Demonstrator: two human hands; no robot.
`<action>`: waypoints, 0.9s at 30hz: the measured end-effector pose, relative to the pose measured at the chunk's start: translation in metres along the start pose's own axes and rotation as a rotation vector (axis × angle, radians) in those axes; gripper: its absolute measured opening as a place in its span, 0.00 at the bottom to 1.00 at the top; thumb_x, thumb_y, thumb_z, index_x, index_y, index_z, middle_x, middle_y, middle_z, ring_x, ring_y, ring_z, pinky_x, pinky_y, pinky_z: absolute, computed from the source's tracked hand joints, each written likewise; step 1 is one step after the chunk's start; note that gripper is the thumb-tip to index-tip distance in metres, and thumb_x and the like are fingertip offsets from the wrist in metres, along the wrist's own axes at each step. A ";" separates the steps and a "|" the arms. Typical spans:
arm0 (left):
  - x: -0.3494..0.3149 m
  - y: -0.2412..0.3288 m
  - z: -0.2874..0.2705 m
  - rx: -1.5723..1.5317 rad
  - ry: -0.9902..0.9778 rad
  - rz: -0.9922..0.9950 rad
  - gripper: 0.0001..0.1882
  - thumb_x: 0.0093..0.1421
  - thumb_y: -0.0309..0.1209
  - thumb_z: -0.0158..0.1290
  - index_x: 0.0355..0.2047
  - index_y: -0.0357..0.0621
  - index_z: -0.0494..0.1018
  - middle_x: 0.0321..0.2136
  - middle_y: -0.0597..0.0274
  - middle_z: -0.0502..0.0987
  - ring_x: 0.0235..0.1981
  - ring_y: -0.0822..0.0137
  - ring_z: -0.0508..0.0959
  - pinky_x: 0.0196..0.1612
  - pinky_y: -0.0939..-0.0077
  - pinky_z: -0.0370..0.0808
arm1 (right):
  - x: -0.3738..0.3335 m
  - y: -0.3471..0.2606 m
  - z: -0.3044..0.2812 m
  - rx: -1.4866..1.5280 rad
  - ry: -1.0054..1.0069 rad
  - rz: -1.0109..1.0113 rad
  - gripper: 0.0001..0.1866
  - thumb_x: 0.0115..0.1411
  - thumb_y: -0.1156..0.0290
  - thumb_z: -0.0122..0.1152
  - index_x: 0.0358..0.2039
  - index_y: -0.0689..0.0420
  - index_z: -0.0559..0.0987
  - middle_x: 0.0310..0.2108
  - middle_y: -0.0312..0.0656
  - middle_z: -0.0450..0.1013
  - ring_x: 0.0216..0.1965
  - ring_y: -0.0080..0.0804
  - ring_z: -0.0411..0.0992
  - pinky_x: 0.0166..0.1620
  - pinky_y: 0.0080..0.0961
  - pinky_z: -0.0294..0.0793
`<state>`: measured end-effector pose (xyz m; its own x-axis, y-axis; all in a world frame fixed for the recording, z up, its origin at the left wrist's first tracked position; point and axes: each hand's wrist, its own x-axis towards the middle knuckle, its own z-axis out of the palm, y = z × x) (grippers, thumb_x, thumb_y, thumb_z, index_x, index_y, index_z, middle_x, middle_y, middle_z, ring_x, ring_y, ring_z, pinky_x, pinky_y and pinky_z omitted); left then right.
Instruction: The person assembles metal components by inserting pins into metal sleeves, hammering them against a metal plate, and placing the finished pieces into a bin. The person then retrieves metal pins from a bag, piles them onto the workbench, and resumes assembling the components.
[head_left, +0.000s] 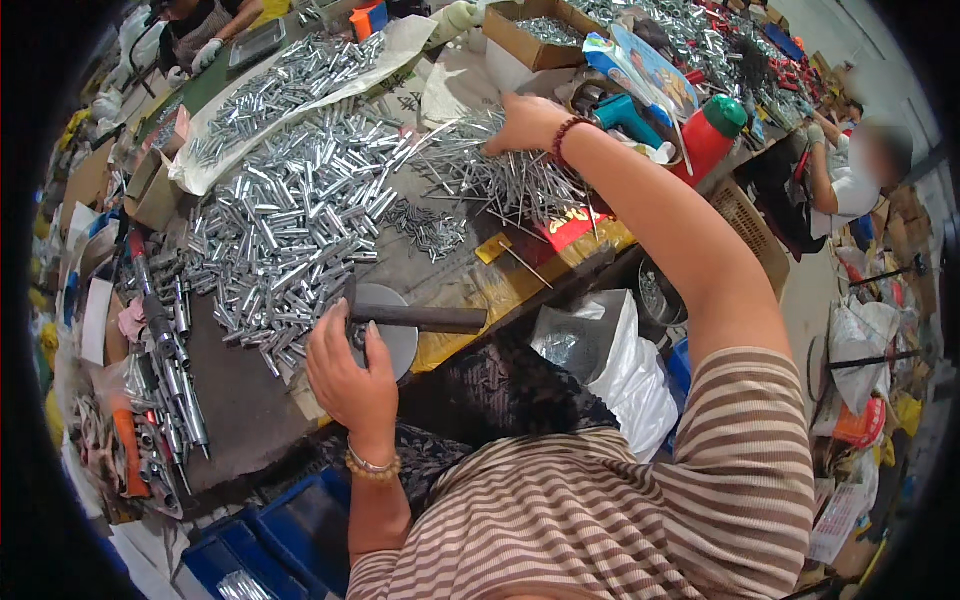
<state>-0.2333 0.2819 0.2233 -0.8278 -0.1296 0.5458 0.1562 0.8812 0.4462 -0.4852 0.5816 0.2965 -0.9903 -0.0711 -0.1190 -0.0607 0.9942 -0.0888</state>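
My left hand rests by a round grey disc at the bench's near edge. Its fingers and thumb curl together beside the head of a hammer; what they pinch is too small to tell. The dark handle of this hammer lies across the disc, pointing right. My right hand reaches far over a heap of thin metal rods, fingers bent down onto the rods, their tips partly hidden. Left of the rods spreads a large pile of shiny metal tubes, with a small heap of short dark screws between.
Right of the rods lie a teal power tool and a red bottle with a green cap. A cardboard box stands behind. Below the edge hang a white bag and blue bins. Other people work at far left and right.
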 end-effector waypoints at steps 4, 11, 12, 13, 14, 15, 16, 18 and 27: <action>-0.002 -0.003 0.000 0.013 -0.013 -0.017 0.20 0.61 0.30 0.58 0.55 0.42 0.74 0.52 0.52 0.77 0.54 0.48 0.75 0.58 0.56 0.70 | -0.027 -0.017 -0.034 -0.083 0.007 -0.077 0.43 0.51 0.37 0.68 0.58 0.58 0.75 0.46 0.48 0.80 0.52 0.48 0.77 0.53 0.43 0.76; -0.007 -0.007 0.000 0.042 0.002 -0.008 0.21 0.61 0.30 0.58 0.55 0.42 0.74 0.52 0.53 0.77 0.54 0.49 0.75 0.58 0.55 0.69 | -0.154 0.024 -0.054 0.484 -0.013 -0.203 0.16 0.61 0.58 0.66 0.32 0.61 0.81 0.32 0.49 0.78 0.36 0.41 0.79 0.36 0.38 0.76; -0.007 -0.006 0.000 0.038 -0.001 -0.014 0.21 0.62 0.30 0.57 0.55 0.41 0.74 0.52 0.51 0.77 0.55 0.48 0.75 0.59 0.56 0.69 | -0.178 0.028 -0.041 0.620 -0.112 -0.185 0.14 0.60 0.61 0.67 0.32 0.61 0.80 0.31 0.47 0.77 0.35 0.41 0.78 0.35 0.37 0.76; -0.005 -0.004 0.002 0.040 -0.001 -0.008 0.21 0.62 0.30 0.57 0.55 0.41 0.74 0.52 0.51 0.77 0.55 0.48 0.75 0.59 0.56 0.69 | -0.195 0.034 -0.026 0.755 -0.208 -0.162 0.12 0.58 0.65 0.67 0.31 0.61 0.80 0.29 0.46 0.76 0.33 0.42 0.77 0.33 0.36 0.75; -0.003 0.000 0.002 0.049 -0.017 0.001 0.20 0.62 0.30 0.57 0.55 0.41 0.74 0.52 0.51 0.76 0.55 0.48 0.75 0.59 0.57 0.69 | -0.200 0.041 -0.006 0.762 -0.201 -0.157 0.12 0.58 0.65 0.67 0.31 0.61 0.80 0.29 0.46 0.76 0.33 0.42 0.77 0.33 0.36 0.75; -0.001 0.004 0.003 0.054 -0.035 0.011 0.20 0.63 0.29 0.57 0.55 0.41 0.74 0.52 0.51 0.76 0.55 0.49 0.75 0.59 0.57 0.69 | -0.202 0.047 0.018 0.603 0.183 -0.211 0.09 0.57 0.67 0.67 0.30 0.60 0.80 0.29 0.44 0.75 0.34 0.42 0.77 0.34 0.36 0.75; -0.002 0.003 0.003 0.057 -0.039 0.020 0.20 0.63 0.29 0.57 0.55 0.41 0.74 0.52 0.51 0.76 0.55 0.49 0.75 0.59 0.57 0.69 | -0.201 0.049 0.032 0.426 0.555 -0.260 0.07 0.56 0.69 0.67 0.29 0.59 0.80 0.29 0.42 0.74 0.34 0.42 0.76 0.34 0.35 0.75; -0.004 -0.002 0.004 0.067 -0.016 0.035 0.21 0.61 0.29 0.57 0.55 0.41 0.74 0.52 0.53 0.77 0.54 0.48 0.75 0.59 0.55 0.69 | -0.186 0.043 0.037 0.372 0.678 -0.326 0.05 0.54 0.71 0.66 0.28 0.57 0.80 0.29 0.41 0.73 0.35 0.41 0.75 0.35 0.35 0.75; -0.003 -0.002 0.005 0.061 -0.014 0.027 0.19 0.62 0.28 0.56 0.53 0.38 0.74 0.51 0.49 0.77 0.54 0.47 0.75 0.58 0.55 0.69 | -0.127 0.051 0.048 0.278 0.598 -0.382 0.05 0.52 0.72 0.60 0.26 0.57 0.83 0.31 0.43 0.74 0.39 0.46 0.75 0.43 0.40 0.76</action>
<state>-0.2338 0.2826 0.2168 -0.8314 -0.0990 0.5468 0.1462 0.9103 0.3872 -0.3569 0.6370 0.2593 -0.8105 -0.2714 0.5192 -0.4573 0.8470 -0.2711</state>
